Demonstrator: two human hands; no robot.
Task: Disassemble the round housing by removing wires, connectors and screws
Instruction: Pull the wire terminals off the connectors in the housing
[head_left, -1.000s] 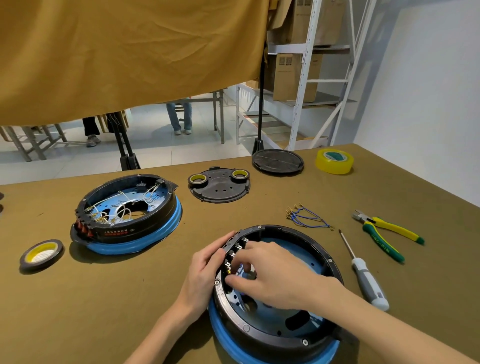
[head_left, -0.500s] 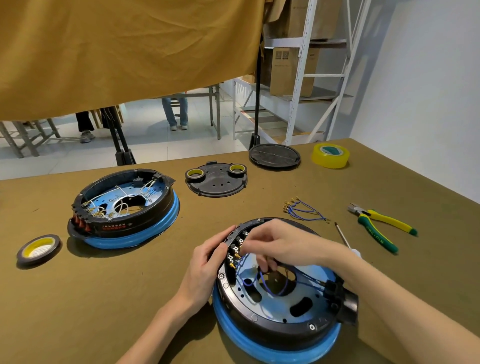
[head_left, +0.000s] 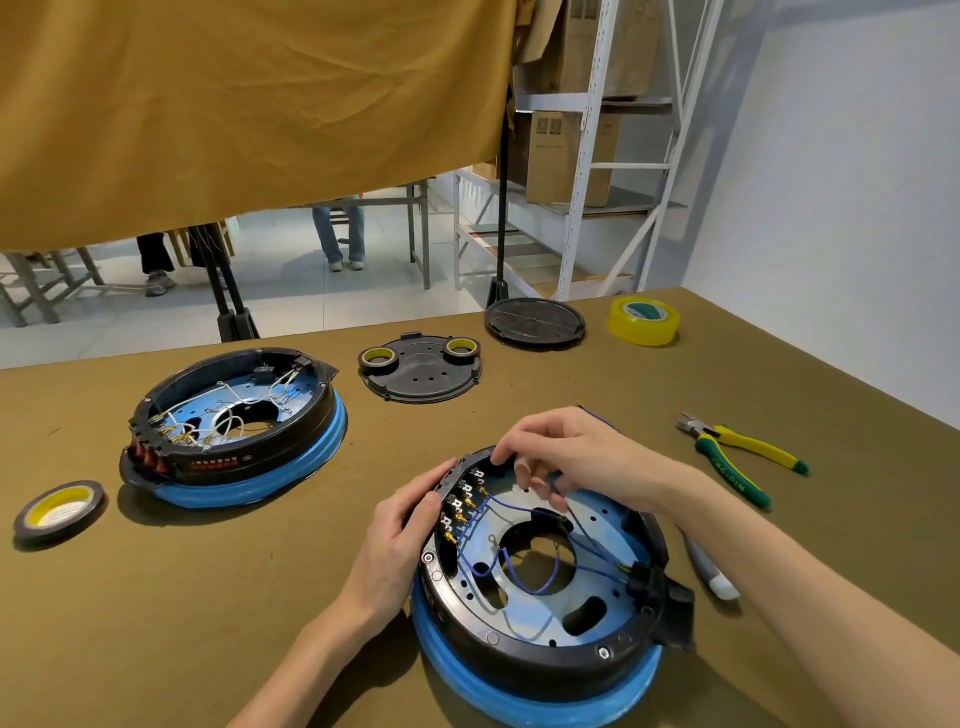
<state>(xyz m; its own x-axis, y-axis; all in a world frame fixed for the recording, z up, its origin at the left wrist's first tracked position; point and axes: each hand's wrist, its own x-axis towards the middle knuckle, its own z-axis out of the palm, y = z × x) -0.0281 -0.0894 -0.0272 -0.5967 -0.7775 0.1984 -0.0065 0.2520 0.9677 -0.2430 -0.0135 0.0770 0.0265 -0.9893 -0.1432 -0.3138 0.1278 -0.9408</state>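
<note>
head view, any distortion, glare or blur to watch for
Head view: wide-angle bending, the table edge tilts and the shelving leans; even indoor light with soft shadows under both housings; mild sheen on the near round housing blue plate; the right hand is slightly soft, the rest sharp.

I am in a workshop or small assembly and repair room, sitting at a workbench (head_left: 156, 597) covered in olive cloth. Hand tools lie at my 2 o'clock, green-and-yellow pliers (head_left: 737, 460) and a screwdriver (head_left: 711, 571), with tape rolls (head_left: 643, 321) at 1 o'clock and an opened round housing (head_left: 234, 431) full of wiring at 10 o'clock. Past the bench, at 12 to 1 o'clock, a white metal rack (head_left: 587, 156) holds cardboard boxes (head_left: 561, 156), and a mustard curtain (head_left: 249, 104) hangs over a bare tiled floor.
</note>
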